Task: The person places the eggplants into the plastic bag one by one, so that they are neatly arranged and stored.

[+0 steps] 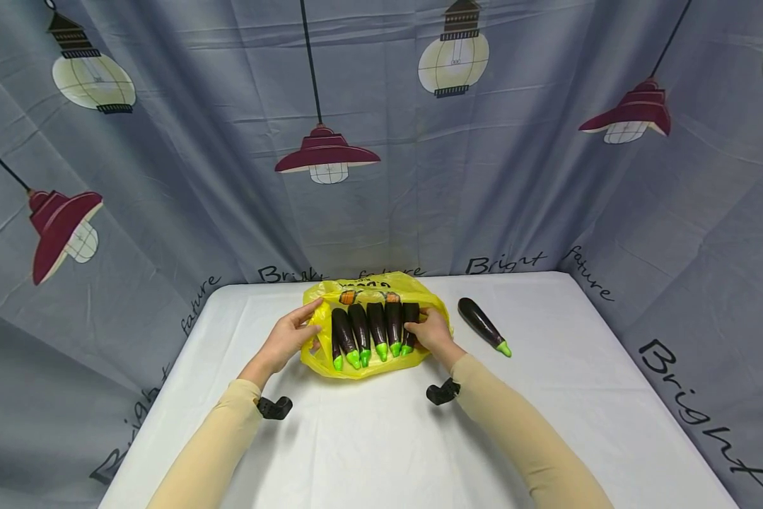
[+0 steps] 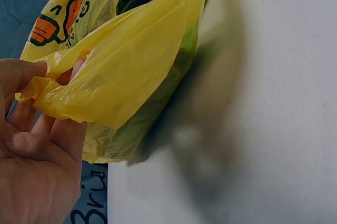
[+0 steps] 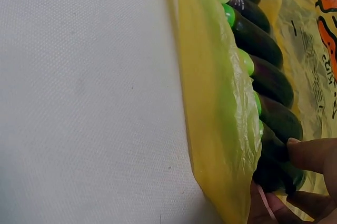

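A yellow plastic bag (image 1: 413,286) lies with its mouth spread toward me, and several dark purple eggplants (image 1: 377,325) with bright green stem ends sit side by side in it. My left hand (image 1: 286,341) pinches the bag's left edge between thumb and fingers; the left wrist view shows the bunched film (image 2: 58,95) there. At the bag's right side, my right hand (image 1: 433,334) reaches in and grips the rightmost eggplant (image 1: 410,312), thumb on its near face. In the right wrist view, the film partly hides the fingers below that eggplant (image 3: 276,174).
Another eggplant (image 1: 481,324) lies loose on the white table (image 1: 534,396), right of the bag, its green end pointing toward the near right. A grey-blue curtain (image 1: 381,226) printed with lamps hangs behind the table and along its sides.
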`<state>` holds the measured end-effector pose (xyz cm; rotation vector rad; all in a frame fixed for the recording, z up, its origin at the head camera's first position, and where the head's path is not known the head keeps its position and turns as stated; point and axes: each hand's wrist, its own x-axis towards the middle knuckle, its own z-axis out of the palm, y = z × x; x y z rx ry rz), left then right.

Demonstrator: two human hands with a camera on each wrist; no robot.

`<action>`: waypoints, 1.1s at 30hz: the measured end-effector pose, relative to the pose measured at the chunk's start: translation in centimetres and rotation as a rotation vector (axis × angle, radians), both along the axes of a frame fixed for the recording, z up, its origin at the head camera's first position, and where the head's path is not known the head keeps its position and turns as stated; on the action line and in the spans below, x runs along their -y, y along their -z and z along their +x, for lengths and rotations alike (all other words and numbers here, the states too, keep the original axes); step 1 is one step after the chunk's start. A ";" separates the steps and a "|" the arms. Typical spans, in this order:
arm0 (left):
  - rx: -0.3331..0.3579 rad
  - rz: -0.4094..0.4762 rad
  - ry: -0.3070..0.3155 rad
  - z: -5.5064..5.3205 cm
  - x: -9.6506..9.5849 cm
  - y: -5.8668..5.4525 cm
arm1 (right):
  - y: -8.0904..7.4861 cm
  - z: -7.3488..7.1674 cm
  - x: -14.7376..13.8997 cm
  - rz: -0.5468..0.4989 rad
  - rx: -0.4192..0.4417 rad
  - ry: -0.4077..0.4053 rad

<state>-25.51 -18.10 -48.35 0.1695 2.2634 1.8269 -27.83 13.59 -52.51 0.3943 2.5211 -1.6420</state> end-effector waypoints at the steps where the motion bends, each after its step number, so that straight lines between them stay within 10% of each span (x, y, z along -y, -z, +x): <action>1: -0.001 0.002 0.002 0.0 0.0 0.0 | 0.0 0.0 0.0 0.005 0.004 0.001; 33: 0.002 0.000 0.013 0.1 0.2 0.2 | -3.8 2.8 -3.9 -0.103 -0.088 -0.215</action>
